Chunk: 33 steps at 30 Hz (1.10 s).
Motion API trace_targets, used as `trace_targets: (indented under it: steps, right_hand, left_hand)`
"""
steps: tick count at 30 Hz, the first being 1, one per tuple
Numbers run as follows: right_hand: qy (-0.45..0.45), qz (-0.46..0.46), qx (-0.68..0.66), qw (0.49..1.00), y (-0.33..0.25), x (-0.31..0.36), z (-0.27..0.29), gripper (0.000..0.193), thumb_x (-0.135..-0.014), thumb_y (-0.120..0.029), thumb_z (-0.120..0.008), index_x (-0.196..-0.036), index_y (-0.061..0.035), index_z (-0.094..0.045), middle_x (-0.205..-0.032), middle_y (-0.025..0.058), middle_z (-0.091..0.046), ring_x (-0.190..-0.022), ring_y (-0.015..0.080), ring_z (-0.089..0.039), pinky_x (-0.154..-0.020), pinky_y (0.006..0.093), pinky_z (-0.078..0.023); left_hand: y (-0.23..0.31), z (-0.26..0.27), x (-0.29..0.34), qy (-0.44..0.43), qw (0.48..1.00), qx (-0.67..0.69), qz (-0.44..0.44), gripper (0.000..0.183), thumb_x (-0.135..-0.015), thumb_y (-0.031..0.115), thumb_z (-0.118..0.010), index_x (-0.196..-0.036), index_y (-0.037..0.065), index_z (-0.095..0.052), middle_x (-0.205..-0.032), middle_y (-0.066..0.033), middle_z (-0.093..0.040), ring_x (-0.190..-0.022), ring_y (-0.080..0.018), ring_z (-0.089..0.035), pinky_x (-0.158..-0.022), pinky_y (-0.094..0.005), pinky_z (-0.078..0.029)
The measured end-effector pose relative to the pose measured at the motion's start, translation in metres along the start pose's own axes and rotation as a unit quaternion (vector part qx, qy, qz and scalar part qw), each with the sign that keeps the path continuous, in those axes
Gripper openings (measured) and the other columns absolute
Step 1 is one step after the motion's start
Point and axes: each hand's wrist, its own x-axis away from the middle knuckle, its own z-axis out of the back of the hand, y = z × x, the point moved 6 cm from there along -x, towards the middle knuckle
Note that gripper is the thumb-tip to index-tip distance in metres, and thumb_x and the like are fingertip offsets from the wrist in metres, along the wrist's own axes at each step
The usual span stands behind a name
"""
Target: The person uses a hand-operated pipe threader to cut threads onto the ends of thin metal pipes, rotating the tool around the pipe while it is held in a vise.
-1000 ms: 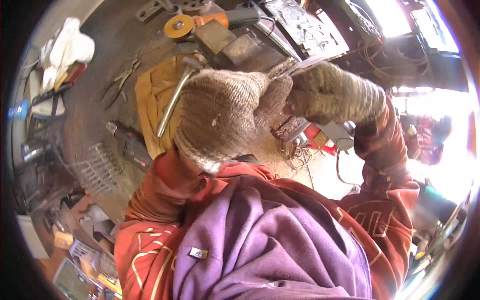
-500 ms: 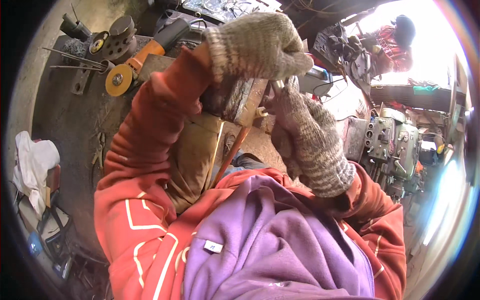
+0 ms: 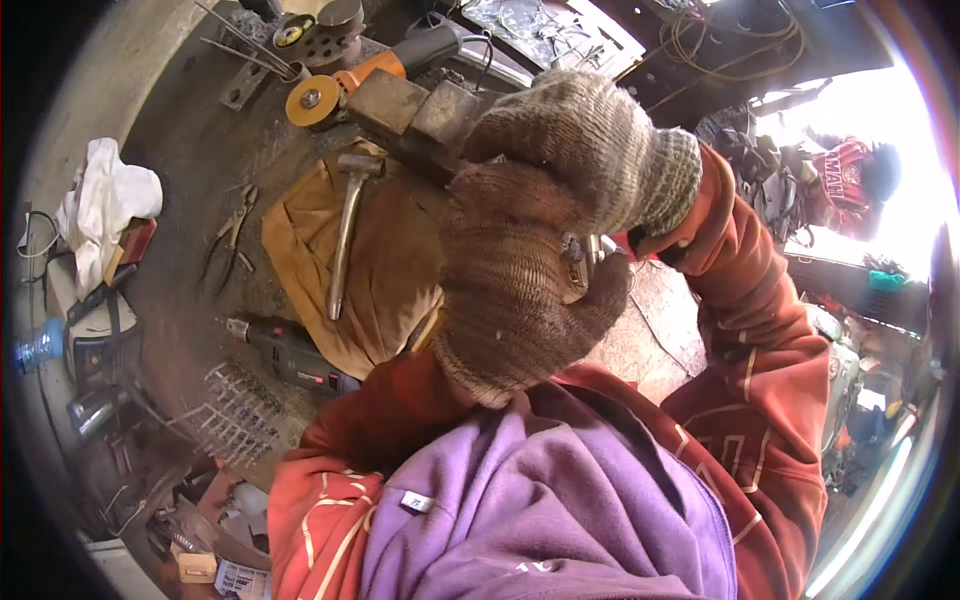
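Both my hands wear knitted, soiled work gloves and meet at the centre. My left hand (image 3: 510, 290) is closed, its thumb out to the right beside a small shiny metal piece (image 3: 594, 250). Most of that piece is hidden, so its kind does not show. My right hand (image 3: 575, 140) crosses above the left one, fingers curled down; what they hold is hidden. Just left of the gloves are two blocky metal jaws (image 3: 445, 112), like those of a vise. A hammer (image 3: 347, 235) lies on a brown cloth (image 3: 300, 225), apart from my hands.
An orange angle grinder (image 3: 375, 75) with a yellow disc lies at the far left. Pliers (image 3: 232, 235) and a power drill (image 3: 295, 350) lie at left. A white cloth (image 3: 105, 205) hangs beyond them. Cables (image 3: 735, 40) hang at the top; a person (image 3: 845, 180) is at far right.
My view has shifted, bringing the hammer, pliers and drill into sight. My left hand has come down and my right hand has gone up, over it. The rod between them no longer shows plainly.
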Motion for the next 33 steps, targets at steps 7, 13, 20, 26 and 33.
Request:
trace_targets:
  steps: [7, 13, 20, 26, 33]
  right_hand:
    - [0.081, -0.202, 0.158, 0.963, -0.031, 0.007, 0.013, 0.03, -0.109, -0.029, -0.053, -0.113, -0.0078, -0.075, -0.082, 0.0127, -0.074, -0.079, 0.0339, -0.075, -0.072, 0.0393, -0.06]
    - [-0.174, -0.042, -0.051, 0.983, 0.006, 0.002, 0.033, 0.041, -0.1, -0.031, -0.073, -0.13, -0.0039, -0.069, -0.093, 0.008, -0.075, -0.074, 0.0202, -0.069, -0.068, 0.0325, -0.056]
    - [-0.311, -0.217, -0.367, 0.85, 0.018, 0.026, 0.022, 0.034, -0.1, -0.021, -0.075, -0.125, 0.0019, -0.074, -0.079, 0.002, -0.072, -0.064, 0.0059, -0.061, -0.057, 0.0231, -0.05]
    - [-0.046, -0.32, -0.321, 0.89, -0.013, 0.057, 0.015, 0.041, -0.106, -0.036, -0.069, -0.122, 0.001, -0.073, -0.063, -0.0005, -0.058, -0.052, 0.0068, -0.053, -0.045, 0.0251, -0.036]
    - [0.41, -0.529, -0.37, 0.645, -0.061, 0.084, -0.037, 0.036, -0.108, -0.035, -0.065, -0.122, -0.0028, -0.074, -0.079, -0.0008, -0.068, -0.055, 0.0062, -0.054, -0.049, 0.0231, -0.042]
  left_hand:
    - [-0.021, 0.028, -0.047, -0.269, 0.962, 0.053, 0.02, 0.038, -0.082, 0.018, -0.077, -0.118, 0.004, -0.074, -0.107, -0.0222, -0.075, -0.106, -0.0428, -0.071, -0.093, -0.0471, -0.057]
    - [-0.002, 0.031, -0.033, -0.237, 0.968, -0.081, 0.013, 0.035, -0.087, 0.016, -0.077, -0.118, 0.0, -0.074, -0.104, -0.0221, -0.074, -0.095, -0.0418, -0.072, -0.088, -0.0471, -0.057]
    - [-0.014, 0.028, -0.025, -0.068, 0.992, -0.111, 0.004, 0.023, -0.095, 0.015, -0.073, -0.111, -0.002, -0.075, -0.1, -0.0209, -0.075, -0.086, -0.0412, -0.072, -0.081, -0.0475, -0.058]
    - [-0.063, 0.025, -0.091, -0.082, 0.983, -0.099, -0.128, 0.019, -0.093, 0.02, -0.066, -0.1, 0.005, -0.076, -0.084, -0.0185, -0.073, -0.082, -0.0405, -0.071, -0.074, -0.0492, -0.056]
    - [-0.059, -0.039, -0.156, -0.496, 0.861, 0.069, -0.087, 0.039, -0.102, 0.029, -0.058, -0.119, -0.003, -0.073, -0.106, -0.0201, -0.076, -0.098, -0.0315, -0.072, -0.09, -0.0412, -0.055]
